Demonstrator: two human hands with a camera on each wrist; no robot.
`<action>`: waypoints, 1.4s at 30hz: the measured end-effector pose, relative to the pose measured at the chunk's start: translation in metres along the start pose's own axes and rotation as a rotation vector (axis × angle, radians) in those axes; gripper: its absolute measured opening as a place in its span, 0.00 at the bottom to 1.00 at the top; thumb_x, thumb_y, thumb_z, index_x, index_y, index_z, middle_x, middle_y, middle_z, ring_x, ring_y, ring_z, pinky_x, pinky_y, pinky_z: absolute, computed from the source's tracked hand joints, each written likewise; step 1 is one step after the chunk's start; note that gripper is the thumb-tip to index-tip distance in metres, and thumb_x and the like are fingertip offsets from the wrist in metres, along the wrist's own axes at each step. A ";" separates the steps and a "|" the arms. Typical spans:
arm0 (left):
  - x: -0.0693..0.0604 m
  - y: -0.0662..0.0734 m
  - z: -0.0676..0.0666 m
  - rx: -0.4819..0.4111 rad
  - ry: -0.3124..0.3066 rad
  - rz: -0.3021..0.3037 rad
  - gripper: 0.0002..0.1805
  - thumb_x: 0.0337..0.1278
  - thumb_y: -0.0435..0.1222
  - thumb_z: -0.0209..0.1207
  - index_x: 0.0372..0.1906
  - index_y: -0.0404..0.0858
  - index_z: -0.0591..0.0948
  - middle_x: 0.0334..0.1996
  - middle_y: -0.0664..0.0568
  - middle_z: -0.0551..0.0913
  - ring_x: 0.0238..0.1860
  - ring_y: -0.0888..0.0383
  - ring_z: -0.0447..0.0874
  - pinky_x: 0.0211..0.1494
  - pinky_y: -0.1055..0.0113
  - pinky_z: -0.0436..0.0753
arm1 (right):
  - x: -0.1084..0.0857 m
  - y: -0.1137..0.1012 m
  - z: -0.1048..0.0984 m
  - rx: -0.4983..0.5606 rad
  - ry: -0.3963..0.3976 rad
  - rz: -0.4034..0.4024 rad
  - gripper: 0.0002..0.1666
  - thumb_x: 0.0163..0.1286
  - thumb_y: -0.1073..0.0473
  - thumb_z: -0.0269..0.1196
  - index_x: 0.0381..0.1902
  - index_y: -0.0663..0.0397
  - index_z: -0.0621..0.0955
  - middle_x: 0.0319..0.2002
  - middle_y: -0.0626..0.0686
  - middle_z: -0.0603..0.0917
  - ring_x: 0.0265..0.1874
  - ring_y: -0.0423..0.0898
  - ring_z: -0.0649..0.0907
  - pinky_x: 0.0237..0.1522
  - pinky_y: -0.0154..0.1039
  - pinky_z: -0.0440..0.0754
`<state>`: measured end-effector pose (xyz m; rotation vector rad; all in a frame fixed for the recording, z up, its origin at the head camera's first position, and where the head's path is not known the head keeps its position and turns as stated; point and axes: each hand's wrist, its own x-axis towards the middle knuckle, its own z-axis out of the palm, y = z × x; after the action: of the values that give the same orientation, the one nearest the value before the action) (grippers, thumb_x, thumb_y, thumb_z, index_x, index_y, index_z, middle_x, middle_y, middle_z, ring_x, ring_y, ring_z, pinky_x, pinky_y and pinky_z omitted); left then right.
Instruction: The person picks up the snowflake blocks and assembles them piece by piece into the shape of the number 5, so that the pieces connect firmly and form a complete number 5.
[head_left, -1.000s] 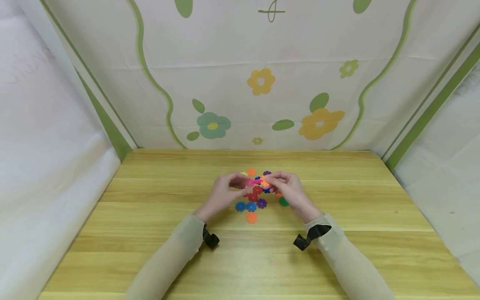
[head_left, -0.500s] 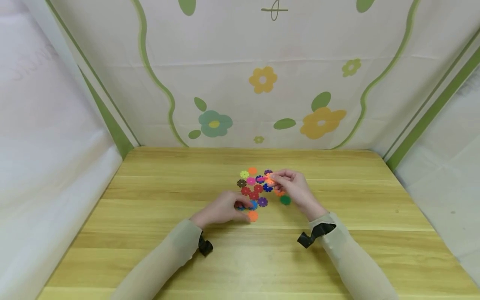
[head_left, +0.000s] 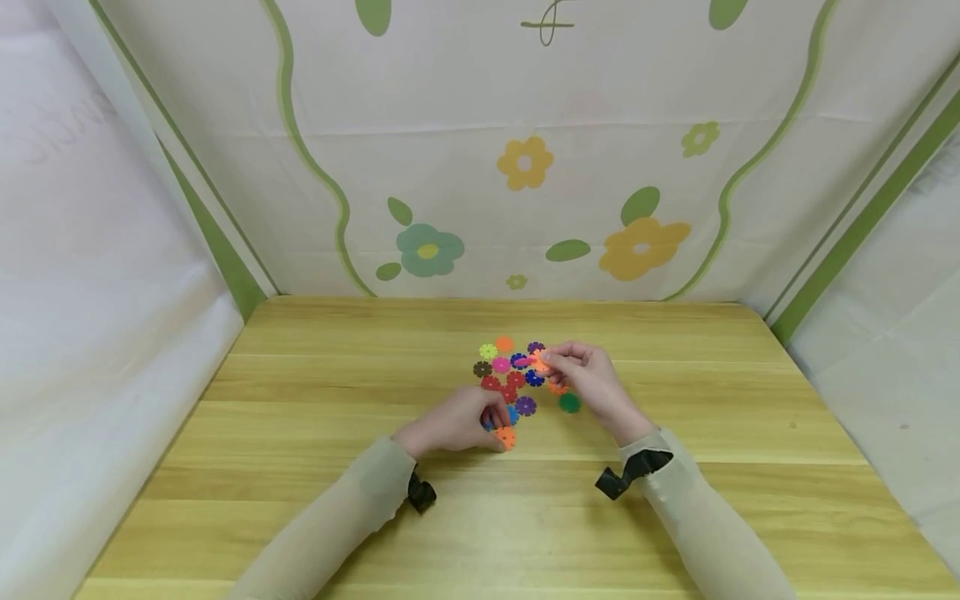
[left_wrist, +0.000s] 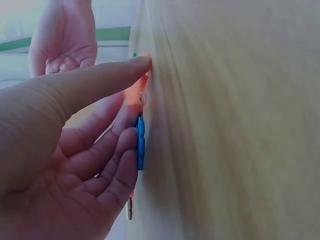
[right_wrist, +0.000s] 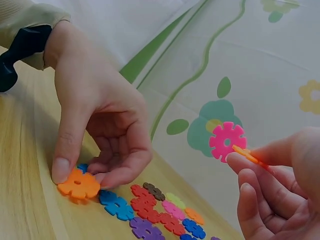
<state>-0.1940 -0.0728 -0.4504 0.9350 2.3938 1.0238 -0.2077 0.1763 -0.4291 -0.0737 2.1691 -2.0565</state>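
Observation:
Thumb and fingers of the left hand [head_left: 459,421] pinch an orange notched disc [right_wrist: 79,184] at the near side of the loose discs, its edge tilted up. Blue discs [right_wrist: 116,205] lie close by that hand. The right hand [head_left: 592,383] holds another orange disc [right_wrist: 250,156] between thumb and forefinger, raised above the pieces. A pink disc [right_wrist: 227,142] is joined to that orange one, roughly crosswise. In the left wrist view the left thumb [left_wrist: 100,82] lies along the orange disc, beside blue discs [left_wrist: 140,144].
Several discs lie flat on the wooden table [head_left: 480,533]: red [head_left: 509,393], purple [head_left: 526,406], brown [head_left: 482,369], yellow [head_left: 488,351] and green [head_left: 570,403]. A flower-patterned cloth [head_left: 450,108] stands behind the table, with white cloth at both sides.
The left hand has let go of the pink disc, come toward the near side and taken hold of an orange disc. The right hand has moved slightly right, still holding the joined pair.

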 end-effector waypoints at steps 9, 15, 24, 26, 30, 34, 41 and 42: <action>0.001 -0.006 -0.006 -0.324 0.159 -0.017 0.07 0.66 0.36 0.67 0.45 0.39 0.85 0.36 0.55 0.86 0.39 0.54 0.84 0.44 0.60 0.84 | -0.001 0.000 0.001 -0.004 0.006 0.009 0.17 0.75 0.55 0.66 0.47 0.67 0.83 0.35 0.54 0.86 0.33 0.49 0.83 0.40 0.45 0.86; 0.004 -0.007 -0.014 -0.433 0.342 -0.105 0.09 0.69 0.38 0.65 0.47 0.37 0.85 0.35 0.52 0.87 0.43 0.44 0.85 0.49 0.52 0.83 | 0.000 0.003 -0.001 -0.023 0.004 0.014 0.19 0.75 0.53 0.66 0.48 0.67 0.82 0.36 0.55 0.86 0.34 0.50 0.83 0.38 0.42 0.85; 0.008 -0.002 -0.018 -0.540 0.481 -0.169 0.12 0.69 0.40 0.65 0.48 0.37 0.83 0.35 0.49 0.89 0.43 0.41 0.87 0.53 0.46 0.83 | -0.002 0.004 0.004 -0.051 -0.015 -0.004 0.16 0.75 0.56 0.65 0.48 0.66 0.83 0.36 0.55 0.86 0.31 0.45 0.82 0.38 0.44 0.86; 0.009 -0.001 -0.018 -0.535 0.493 -0.156 0.11 0.69 0.40 0.65 0.47 0.37 0.83 0.34 0.49 0.89 0.42 0.41 0.87 0.52 0.45 0.84 | -0.001 0.005 0.005 -0.058 -0.013 -0.001 0.17 0.75 0.55 0.66 0.47 0.66 0.84 0.35 0.55 0.86 0.30 0.45 0.82 0.38 0.44 0.86; 0.010 0.001 -0.019 -0.529 0.493 -0.150 0.11 0.68 0.40 0.66 0.46 0.37 0.84 0.33 0.47 0.89 0.42 0.38 0.86 0.51 0.42 0.83 | -0.001 0.005 0.006 -0.063 -0.008 0.009 0.18 0.74 0.53 0.67 0.47 0.65 0.84 0.35 0.55 0.86 0.31 0.48 0.83 0.38 0.43 0.85; 0.009 0.002 -0.019 -0.526 0.490 -0.155 0.11 0.68 0.41 0.66 0.46 0.38 0.84 0.32 0.46 0.88 0.41 0.35 0.86 0.49 0.40 0.82 | -0.001 0.005 0.008 -0.070 -0.005 0.012 0.18 0.73 0.53 0.67 0.48 0.65 0.84 0.35 0.55 0.87 0.32 0.50 0.83 0.37 0.44 0.85; 0.011 0.004 -0.016 -0.491 0.493 -0.136 0.10 0.68 0.40 0.65 0.46 0.37 0.84 0.30 0.48 0.88 0.38 0.36 0.85 0.43 0.46 0.83 | -0.002 0.005 0.012 -0.080 -0.012 0.023 0.18 0.73 0.52 0.67 0.48 0.63 0.84 0.35 0.54 0.87 0.36 0.54 0.84 0.38 0.43 0.84; 0.011 0.004 -0.015 -0.492 0.496 -0.131 0.10 0.69 0.39 0.65 0.46 0.36 0.84 0.30 0.48 0.88 0.39 0.36 0.85 0.43 0.45 0.83 | -0.002 0.005 0.013 -0.079 -0.010 0.023 0.18 0.73 0.52 0.67 0.48 0.63 0.84 0.34 0.54 0.87 0.36 0.55 0.84 0.38 0.44 0.84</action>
<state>-0.2089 -0.0702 -0.4380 0.3713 2.3322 1.8460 -0.2033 0.1642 -0.4346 -0.0666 2.2340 -1.9544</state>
